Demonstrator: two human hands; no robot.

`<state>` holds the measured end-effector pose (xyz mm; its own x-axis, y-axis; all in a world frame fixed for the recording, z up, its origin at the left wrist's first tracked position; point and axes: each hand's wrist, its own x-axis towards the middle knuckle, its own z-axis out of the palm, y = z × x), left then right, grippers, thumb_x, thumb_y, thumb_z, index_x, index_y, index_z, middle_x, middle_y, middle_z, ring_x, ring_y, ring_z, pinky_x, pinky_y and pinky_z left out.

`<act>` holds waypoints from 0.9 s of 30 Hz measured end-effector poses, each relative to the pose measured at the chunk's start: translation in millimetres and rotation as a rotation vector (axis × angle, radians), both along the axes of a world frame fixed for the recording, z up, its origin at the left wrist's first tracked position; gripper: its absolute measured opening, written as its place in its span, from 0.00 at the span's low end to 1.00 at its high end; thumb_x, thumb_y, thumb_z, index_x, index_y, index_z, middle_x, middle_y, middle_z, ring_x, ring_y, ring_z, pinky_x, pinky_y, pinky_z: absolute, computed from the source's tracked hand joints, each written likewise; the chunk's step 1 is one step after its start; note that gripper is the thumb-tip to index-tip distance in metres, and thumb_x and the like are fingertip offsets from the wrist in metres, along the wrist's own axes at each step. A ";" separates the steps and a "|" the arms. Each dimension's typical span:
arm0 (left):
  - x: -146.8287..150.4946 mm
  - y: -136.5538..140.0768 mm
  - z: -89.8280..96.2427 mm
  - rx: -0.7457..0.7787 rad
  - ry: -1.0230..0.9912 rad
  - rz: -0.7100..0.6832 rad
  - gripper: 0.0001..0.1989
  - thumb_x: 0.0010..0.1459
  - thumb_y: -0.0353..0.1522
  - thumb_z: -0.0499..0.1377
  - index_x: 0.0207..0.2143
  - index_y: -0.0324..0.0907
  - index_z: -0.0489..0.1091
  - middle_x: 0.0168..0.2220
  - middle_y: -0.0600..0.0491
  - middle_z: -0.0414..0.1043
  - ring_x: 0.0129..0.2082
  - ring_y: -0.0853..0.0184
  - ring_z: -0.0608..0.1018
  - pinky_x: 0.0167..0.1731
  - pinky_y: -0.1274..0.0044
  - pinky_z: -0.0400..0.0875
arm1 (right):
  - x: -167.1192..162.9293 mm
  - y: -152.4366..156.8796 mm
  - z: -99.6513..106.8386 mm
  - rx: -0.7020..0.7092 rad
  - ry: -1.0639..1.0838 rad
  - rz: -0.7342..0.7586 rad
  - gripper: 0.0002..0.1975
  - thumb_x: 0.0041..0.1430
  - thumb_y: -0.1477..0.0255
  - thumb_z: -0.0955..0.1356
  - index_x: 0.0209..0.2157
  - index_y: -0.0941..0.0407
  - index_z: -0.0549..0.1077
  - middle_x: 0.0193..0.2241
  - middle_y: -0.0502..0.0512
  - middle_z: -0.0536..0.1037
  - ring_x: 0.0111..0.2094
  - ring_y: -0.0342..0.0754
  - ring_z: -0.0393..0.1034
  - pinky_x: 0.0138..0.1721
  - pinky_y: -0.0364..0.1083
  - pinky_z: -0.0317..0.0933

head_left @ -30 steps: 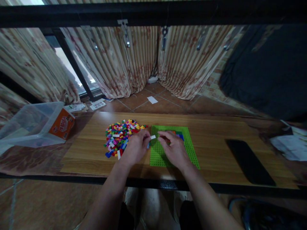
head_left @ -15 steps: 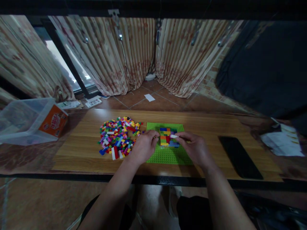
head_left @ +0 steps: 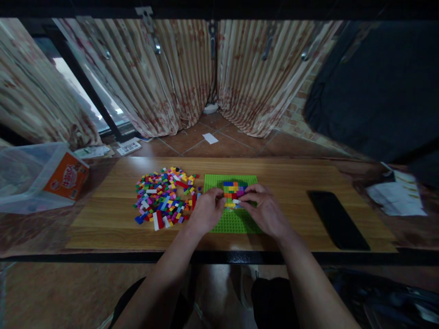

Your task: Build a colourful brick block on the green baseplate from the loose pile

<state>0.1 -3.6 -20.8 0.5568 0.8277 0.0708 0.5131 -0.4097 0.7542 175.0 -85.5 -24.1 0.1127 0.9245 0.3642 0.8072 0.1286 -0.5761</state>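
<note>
A green studded baseplate (head_left: 236,226) lies on the table, bearing a flat block of multicoloured toy bricks (head_left: 231,188). My right hand (head_left: 265,210) is over the block's right side, thumb and fingertips pinched on a small white toy brick (head_left: 236,201). That brick is at the block's surface; whether it is pressed in, I cannot tell. At the block's left edge is my left hand (head_left: 208,211), fingers curled and thumb close to the index finger. Its fingertips meet the block's edge, and anything between them is hidden.
A pile of loose toy bricks (head_left: 164,196) spreads left of the baseplate. On the table's right lies a black phone-like slab (head_left: 338,219), with white paper packaging (head_left: 396,194) beyond it. A clear plastic bin (head_left: 30,183) with an orange label stands at far left.
My right hand has moved the white brick left and down onto the block. My left hand stays by the block's left edge. The whole view has shifted slightly.
</note>
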 end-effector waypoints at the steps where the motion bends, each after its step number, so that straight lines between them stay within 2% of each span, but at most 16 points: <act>1: 0.8 -0.2 -0.3 -0.008 -0.001 0.003 0.09 0.60 0.29 0.55 0.41 0.39 0.72 0.33 0.49 0.78 0.30 0.67 0.78 0.34 0.76 0.71 | -0.5 0.3 0.2 0.003 -0.006 0.002 0.06 0.59 0.71 0.69 0.31 0.52 0.80 0.38 0.55 0.74 0.42 0.51 0.70 0.46 0.54 0.65; 7: 5.7 -4.0 3.5 -0.004 0.062 0.042 0.11 0.61 0.34 0.55 0.43 0.38 0.72 0.34 0.49 0.78 0.30 0.66 0.78 0.33 0.75 0.70 | -3.2 0.6 0.0 -0.004 -0.062 0.017 0.06 0.59 0.74 0.68 0.31 0.54 0.79 0.38 0.56 0.75 0.42 0.51 0.69 0.46 0.53 0.65; 12: 11.0 -8.4 3.5 -0.037 0.066 0.105 0.17 0.59 0.38 0.58 0.46 0.36 0.71 0.38 0.46 0.78 0.35 0.63 0.79 0.36 0.74 0.71 | -5.8 1.2 0.6 -0.006 -0.079 0.009 0.06 0.59 0.74 0.68 0.32 0.55 0.79 0.38 0.57 0.75 0.43 0.52 0.68 0.47 0.53 0.65; 19: 20.1 -11.6 4.0 -0.081 0.098 0.209 0.18 0.55 0.38 0.61 0.46 0.37 0.72 0.40 0.44 0.78 0.41 0.60 0.79 0.39 0.73 0.71 | -5.2 -0.2 1.3 -0.014 -0.008 -0.004 0.06 0.60 0.71 0.68 0.33 0.54 0.79 0.40 0.56 0.75 0.44 0.52 0.69 0.49 0.54 0.64; 23: 21.1 -12.4 5.3 -0.091 0.096 0.225 0.18 0.54 0.38 0.61 0.45 0.37 0.73 0.39 0.45 0.79 0.40 0.60 0.79 0.38 0.73 0.70 | 2.6 -0.5 -0.5 -0.013 0.112 -0.109 0.10 0.60 0.66 0.66 0.37 0.53 0.79 0.42 0.57 0.75 0.45 0.52 0.70 0.50 0.55 0.63; 27: 20.7 -12.0 2.9 -0.094 0.082 0.226 0.16 0.54 0.38 0.61 0.42 0.39 0.73 0.35 0.48 0.78 0.36 0.62 0.79 0.35 0.74 0.69 | 7.6 1.1 -6.7 -0.075 0.178 -0.277 0.19 0.61 0.58 0.64 0.41 0.57 0.77 0.41 0.61 0.76 0.43 0.55 0.71 0.47 0.56 0.64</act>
<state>20.8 -15.6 -17.9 0.3577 0.9325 -0.0499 0.6446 -0.2079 0.7357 182.6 -84.4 -30.8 0.4192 0.8734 0.2480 0.6916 -0.1302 -0.7105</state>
